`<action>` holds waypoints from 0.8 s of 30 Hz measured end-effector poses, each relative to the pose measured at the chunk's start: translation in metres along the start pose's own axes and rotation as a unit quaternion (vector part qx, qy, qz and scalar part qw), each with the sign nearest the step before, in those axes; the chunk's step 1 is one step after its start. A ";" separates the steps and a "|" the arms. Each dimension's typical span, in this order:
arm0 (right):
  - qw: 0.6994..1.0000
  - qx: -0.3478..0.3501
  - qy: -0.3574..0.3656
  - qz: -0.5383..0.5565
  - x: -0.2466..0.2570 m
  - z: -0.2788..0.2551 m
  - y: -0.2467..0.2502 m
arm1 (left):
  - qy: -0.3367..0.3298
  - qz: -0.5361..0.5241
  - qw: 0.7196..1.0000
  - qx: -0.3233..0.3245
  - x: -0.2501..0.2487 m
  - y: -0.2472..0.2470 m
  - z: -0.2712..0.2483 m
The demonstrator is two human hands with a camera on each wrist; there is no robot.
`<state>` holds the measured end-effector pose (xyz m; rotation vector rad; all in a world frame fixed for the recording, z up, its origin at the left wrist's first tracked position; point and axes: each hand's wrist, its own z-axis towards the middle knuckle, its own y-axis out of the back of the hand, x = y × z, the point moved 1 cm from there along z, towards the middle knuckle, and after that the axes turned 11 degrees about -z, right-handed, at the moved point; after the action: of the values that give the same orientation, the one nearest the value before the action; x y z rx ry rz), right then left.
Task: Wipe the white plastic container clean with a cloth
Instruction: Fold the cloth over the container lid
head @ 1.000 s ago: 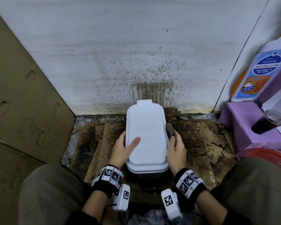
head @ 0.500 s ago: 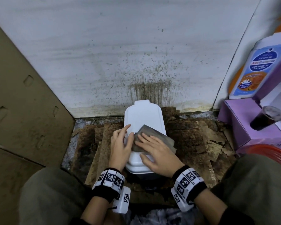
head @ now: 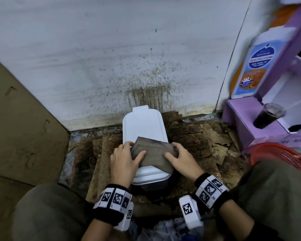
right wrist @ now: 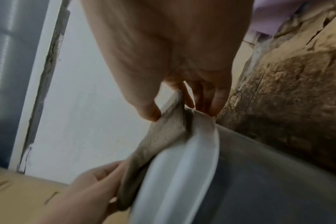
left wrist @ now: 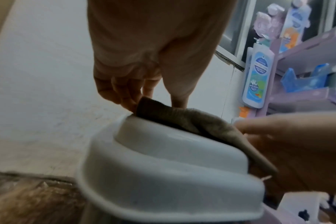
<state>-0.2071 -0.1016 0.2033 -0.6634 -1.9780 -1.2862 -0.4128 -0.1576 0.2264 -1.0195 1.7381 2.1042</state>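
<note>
My knees frame the bottom of the head view, and just past them the white plastic container (head: pixel 144 129) lies lengthwise on the stained cardboard floor (head: pixel 198 141), its near end between my wrists. A grey-brown cloth (head: pixel 153 153) is draped across the lid's near half. My left hand (head: pixel 124 160) pinches the cloth's left edge, thumb on top and fingers curled at the lid's rim; my right hand (head: pixel 182 159) pinches the right edge the same way, as the wrist views confirm. Beyond the container rises a splattered white wall (head: pixel 129 58). To the right stand a purple shelf (head: pixel 241 119) and a blurred bottle (head: pixel 257 61).
</note>
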 end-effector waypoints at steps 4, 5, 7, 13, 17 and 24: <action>1.000 -0.001 -0.009 -0.005 -0.007 -0.006 0.001 | 0.024 -0.060 0.998 0.014 -0.002 0.000 0.003; 1.000 -0.009 -0.009 -0.007 -0.008 -0.009 0.002 | 0.026 -0.062 0.998 0.020 -0.005 0.000 0.003; 0.999 -0.035 0.006 -0.033 -0.008 -0.013 0.002 | 0.024 -0.059 0.997 0.033 -0.009 0.000 0.002; 0.986 -0.141 0.052 -0.068 -0.007 -0.023 0.009 | -0.016 -0.081 0.996 0.044 -0.021 -0.006 -0.003; 0.988 -0.134 0.055 -0.050 -0.010 -0.023 0.033 | -0.047 -0.159 0.984 0.070 -0.041 -0.011 -0.007; 0.977 -0.158 0.128 -0.057 -0.001 -0.048 0.158 | -0.092 -0.310 0.937 0.131 -0.133 -0.016 0.012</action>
<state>-0.0802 -0.0851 0.3073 -0.5054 -1.6392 -1.6879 -0.3103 -0.1094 0.2993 -1.0699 1.3247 1.4762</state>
